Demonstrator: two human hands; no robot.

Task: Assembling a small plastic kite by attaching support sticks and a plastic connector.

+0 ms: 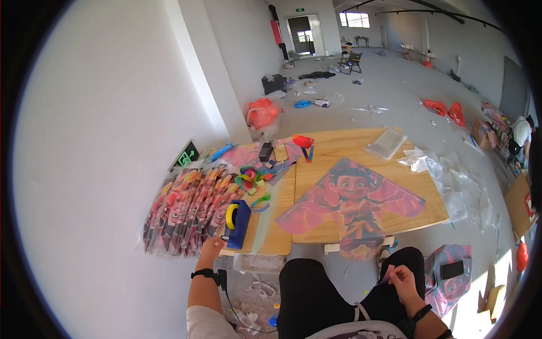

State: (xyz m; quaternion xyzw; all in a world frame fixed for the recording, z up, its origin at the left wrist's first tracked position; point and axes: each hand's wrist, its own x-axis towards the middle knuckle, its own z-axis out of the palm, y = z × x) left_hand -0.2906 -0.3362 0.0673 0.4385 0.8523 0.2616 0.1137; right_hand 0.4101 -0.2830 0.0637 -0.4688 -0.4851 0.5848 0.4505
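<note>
My left hand (213,247) is at the near end of a blue tape dispenser (239,227), which carries a yellow roll of tape (231,216). Its fingers are closed together; whatever they pinch is too small to make out. Above my right thigh, my right hand (404,284) pinches a small pink strip (388,274). A kite (354,206) printed with a cartoon figure lies flat on the wooden table (316,146), its lower end hanging over the near edge. Left of the dispenser, several packed kites (186,212) in clear sleeves lie in a row.
Colourful ribbon rolls (248,179), a black box (266,151) and a red-orange item (303,141) sit toward the table's back. A stack of clear bags (387,143) lies at the far right. On a printed stool (449,294) rests a phone (451,270). Plastic wrap (460,186) hangs alongside.
</note>
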